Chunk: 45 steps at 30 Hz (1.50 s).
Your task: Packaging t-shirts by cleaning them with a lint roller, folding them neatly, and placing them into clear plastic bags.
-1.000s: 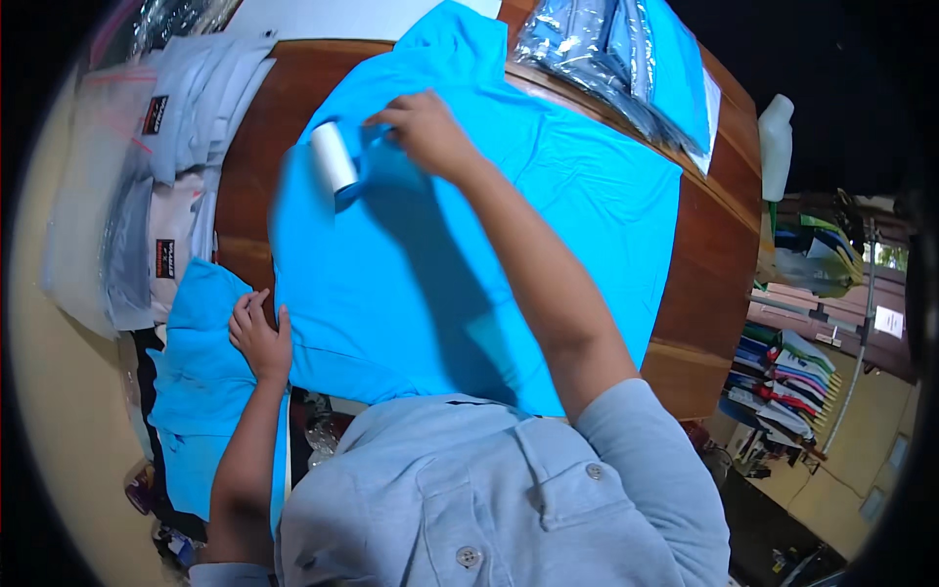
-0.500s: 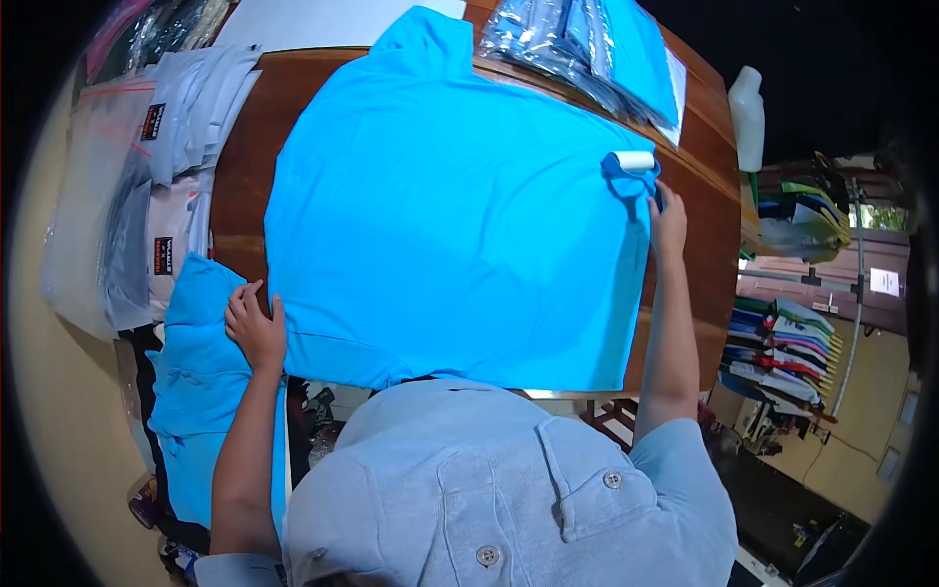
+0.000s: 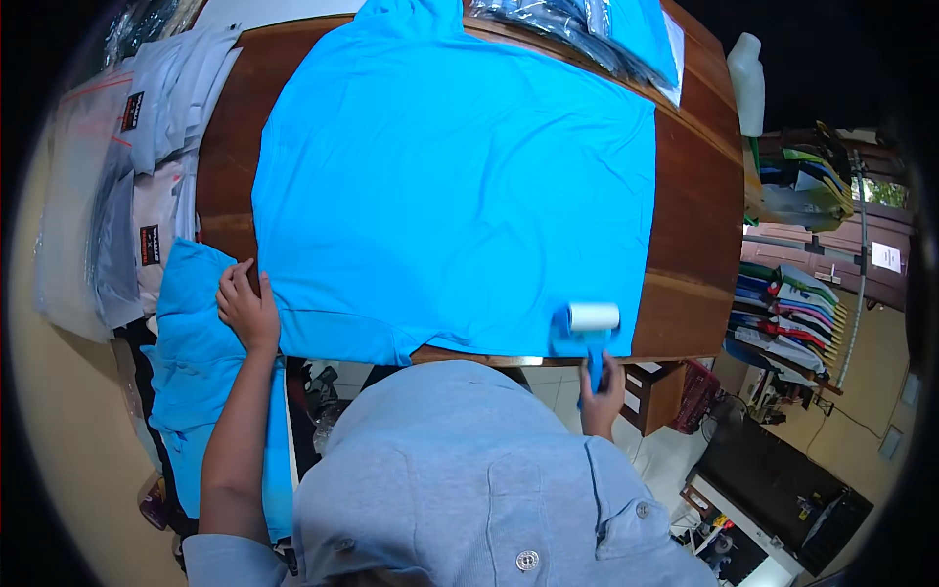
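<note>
A bright blue shirt (image 3: 421, 205) lies spread over the wooden table, its near edge close to my body. My right hand (image 3: 604, 399) is closed around the blue handle of a lint roller (image 3: 594, 317). The white roll is over the shirt's near right corner. My left hand (image 3: 248, 311) rests at the shirt's lower left edge with its fingers stretched out, holding nothing. Beside that hand, another blue garment (image 3: 201, 382) lies in a pile to the left.
Bare wood of the table (image 3: 690, 225) shows along the right. Packaged pale garments (image 3: 186, 88) stack at the left. Blue garments in clear plastic (image 3: 626, 39) lie at the far edge. A white bottle-like object (image 3: 746, 83) stands at the far right; hanging clothes (image 3: 787, 318) are beyond.
My right hand has brought the lint roller toward me from the shirt's far right corner to its near right corner. My left hand stays by the left edge. The view has shifted slightly.
</note>
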Tool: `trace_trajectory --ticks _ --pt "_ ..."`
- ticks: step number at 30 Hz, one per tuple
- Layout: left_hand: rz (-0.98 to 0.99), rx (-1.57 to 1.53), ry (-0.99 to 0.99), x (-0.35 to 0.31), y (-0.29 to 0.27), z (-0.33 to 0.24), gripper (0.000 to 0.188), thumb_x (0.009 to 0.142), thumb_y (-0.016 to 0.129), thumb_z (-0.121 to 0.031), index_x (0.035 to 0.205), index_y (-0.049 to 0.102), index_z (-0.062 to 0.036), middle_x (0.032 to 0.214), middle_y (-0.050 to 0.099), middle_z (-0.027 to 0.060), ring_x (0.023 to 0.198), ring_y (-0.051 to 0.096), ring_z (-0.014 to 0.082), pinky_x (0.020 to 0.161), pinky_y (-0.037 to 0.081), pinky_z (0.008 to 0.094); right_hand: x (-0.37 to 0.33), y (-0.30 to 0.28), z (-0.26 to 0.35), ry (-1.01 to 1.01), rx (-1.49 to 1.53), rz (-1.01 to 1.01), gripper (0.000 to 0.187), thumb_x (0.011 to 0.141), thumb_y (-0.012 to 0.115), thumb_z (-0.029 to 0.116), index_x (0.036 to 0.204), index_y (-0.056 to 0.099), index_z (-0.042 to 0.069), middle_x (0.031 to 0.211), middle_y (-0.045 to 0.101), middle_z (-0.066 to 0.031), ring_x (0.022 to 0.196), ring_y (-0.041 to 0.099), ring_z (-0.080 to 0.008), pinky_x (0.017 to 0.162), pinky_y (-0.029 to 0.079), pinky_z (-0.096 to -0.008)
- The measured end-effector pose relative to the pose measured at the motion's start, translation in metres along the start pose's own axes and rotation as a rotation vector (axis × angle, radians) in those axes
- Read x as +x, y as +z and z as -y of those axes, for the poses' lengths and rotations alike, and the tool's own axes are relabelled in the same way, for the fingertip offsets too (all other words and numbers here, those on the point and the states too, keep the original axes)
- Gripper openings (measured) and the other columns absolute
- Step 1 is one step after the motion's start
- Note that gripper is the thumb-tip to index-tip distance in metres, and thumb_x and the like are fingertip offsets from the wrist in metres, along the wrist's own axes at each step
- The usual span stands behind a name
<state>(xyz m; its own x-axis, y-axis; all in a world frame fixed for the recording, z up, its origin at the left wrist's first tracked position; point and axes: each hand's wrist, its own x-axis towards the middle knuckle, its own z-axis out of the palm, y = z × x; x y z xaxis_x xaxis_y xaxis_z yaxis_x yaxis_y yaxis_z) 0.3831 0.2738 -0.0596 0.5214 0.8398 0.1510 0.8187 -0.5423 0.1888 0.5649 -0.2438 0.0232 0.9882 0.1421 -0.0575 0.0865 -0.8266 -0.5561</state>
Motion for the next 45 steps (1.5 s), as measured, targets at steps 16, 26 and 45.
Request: trace_trajectory --ticks 16,26,45 --pt "-0.026 -0.066 -0.017 0.000 -0.006 -0.005 0.033 0.092 0.062 -0.035 0.121 0.060 -0.0209 0.130 0.052 0.0029 0.124 0.046 0.0292 0.103 0.032 0.0496 0.272 0.052 0.072 -0.681 -0.317 -0.022 0.042 0.087 0.067 0.012 0.126 0.065 0.028 0.112 0.066 -0.0061 0.105 0.063 -0.0280 0.086 0.043 -0.0466" --pt "-0.063 -0.144 -0.028 0.000 -0.004 -0.002 0.026 0.090 0.064 -0.033 0.111 0.062 -0.0195 0.126 0.055 0.0026 0.123 0.047 0.0290 0.103 0.031 0.0517 0.209 0.016 0.005 -0.364 0.060 0.262 0.060 0.075 0.053 -0.021 0.124 0.065 0.011 0.131 0.051 -0.0149 0.120 0.056 -0.0294 0.100 0.052 -0.0373" --pt "-0.090 -0.142 0.012 0.001 0.005 0.007 0.021 0.093 0.062 -0.031 0.109 0.064 -0.0180 0.126 0.057 0.0025 0.121 0.049 0.0297 0.101 0.034 0.0521 0.126 -0.014 -0.042 -0.358 -0.029 0.118 0.049 0.081 0.061 -0.009 0.123 0.067 0.016 0.117 0.061 -0.0139 0.110 0.060 -0.0360 0.091 0.053 -0.0451"
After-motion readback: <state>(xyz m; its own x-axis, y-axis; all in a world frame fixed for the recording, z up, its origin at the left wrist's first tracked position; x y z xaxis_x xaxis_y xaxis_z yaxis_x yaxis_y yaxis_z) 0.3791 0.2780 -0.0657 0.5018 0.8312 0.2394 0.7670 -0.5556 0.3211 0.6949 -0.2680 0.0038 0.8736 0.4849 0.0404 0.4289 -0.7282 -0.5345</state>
